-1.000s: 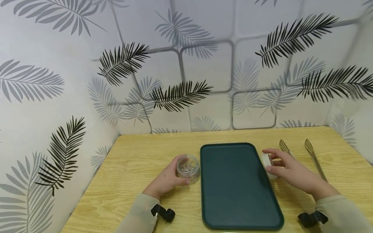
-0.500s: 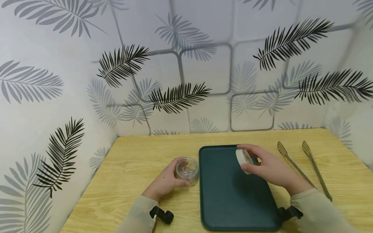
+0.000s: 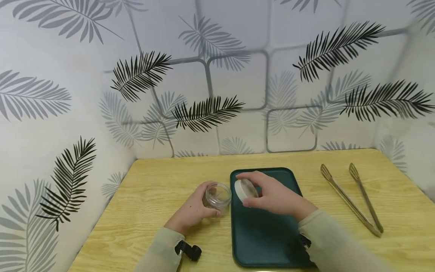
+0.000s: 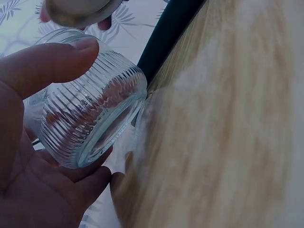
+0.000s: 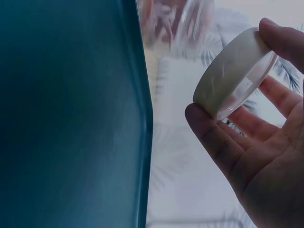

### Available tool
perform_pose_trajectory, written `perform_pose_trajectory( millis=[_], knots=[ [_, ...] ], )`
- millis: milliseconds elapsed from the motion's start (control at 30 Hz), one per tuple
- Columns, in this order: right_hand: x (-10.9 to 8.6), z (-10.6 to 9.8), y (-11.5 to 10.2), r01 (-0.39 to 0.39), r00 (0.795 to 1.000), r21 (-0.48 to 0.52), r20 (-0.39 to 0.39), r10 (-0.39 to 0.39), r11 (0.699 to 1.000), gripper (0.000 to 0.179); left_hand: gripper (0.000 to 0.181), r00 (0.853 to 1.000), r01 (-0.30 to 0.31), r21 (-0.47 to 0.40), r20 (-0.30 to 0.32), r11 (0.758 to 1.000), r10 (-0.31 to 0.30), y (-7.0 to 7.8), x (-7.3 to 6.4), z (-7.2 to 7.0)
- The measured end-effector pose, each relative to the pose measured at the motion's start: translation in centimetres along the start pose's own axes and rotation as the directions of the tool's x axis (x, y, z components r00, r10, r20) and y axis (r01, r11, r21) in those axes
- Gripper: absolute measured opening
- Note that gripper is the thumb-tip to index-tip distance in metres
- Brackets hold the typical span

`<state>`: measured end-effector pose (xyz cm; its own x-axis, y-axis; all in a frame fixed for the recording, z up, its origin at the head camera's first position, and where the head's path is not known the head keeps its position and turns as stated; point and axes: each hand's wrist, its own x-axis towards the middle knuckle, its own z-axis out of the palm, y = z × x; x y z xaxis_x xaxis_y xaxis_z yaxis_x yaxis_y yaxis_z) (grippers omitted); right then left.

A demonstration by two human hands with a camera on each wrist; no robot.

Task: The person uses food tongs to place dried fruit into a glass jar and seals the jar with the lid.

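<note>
My left hand (image 3: 193, 210) grips a clear glass jar (image 3: 217, 200) by its side, just left of the tray; its mouth is uncovered. Ribbed walls show on the jar (image 4: 97, 102) in the left wrist view, thumb on one side and fingers on the other. Over the tray's left part, my right hand (image 3: 276, 196) pinches a white round lid (image 3: 244, 190) by its rim, tilted on edge. A clear inner side of the lid (image 5: 232, 71) faces the palm in the right wrist view. A small gap separates lid and jar.
A dark green rectangular tray (image 3: 258, 238) lies on the wooden table (image 3: 163, 177), partly under the right forearm. Metal tongs (image 3: 351, 206) lie spread to its right. A patterned wall (image 3: 238, 124) rises behind the table.
My right hand has carried the lid left from the tray's right edge to near the jar. My left hand has stayed on the jar. The tongs are now fully uncovered.
</note>
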<state>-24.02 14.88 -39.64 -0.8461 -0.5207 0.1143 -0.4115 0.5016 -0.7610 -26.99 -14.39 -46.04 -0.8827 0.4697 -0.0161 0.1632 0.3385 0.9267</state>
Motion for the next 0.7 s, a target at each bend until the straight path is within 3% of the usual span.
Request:
perform_pose_trajectory(
  millis=[133,267,700],
  knots=[
    [1.6,1.6,-0.7,0.005,1.0,-0.037,0.013,-0.005,0.999,0.076,0.093,0.999,-0.036,0.056,0.022,0.998,0.035,0.4,-0.1,-0.1],
    [2.7,2.7,-1.1,0.026,1.0,-0.073,0.011,-0.025,0.997,0.075,0.094,0.999,-0.034,0.107,0.025,0.994,0.032,0.8,-0.3,0.0],
    [4.1,3.5,-2.1,0.039,0.998,-0.176,0.056,-0.03,0.984,0.071,0.094,0.999,-0.047,0.114,0.021,0.992,0.045,1.1,-0.4,0.1]
  ],
)
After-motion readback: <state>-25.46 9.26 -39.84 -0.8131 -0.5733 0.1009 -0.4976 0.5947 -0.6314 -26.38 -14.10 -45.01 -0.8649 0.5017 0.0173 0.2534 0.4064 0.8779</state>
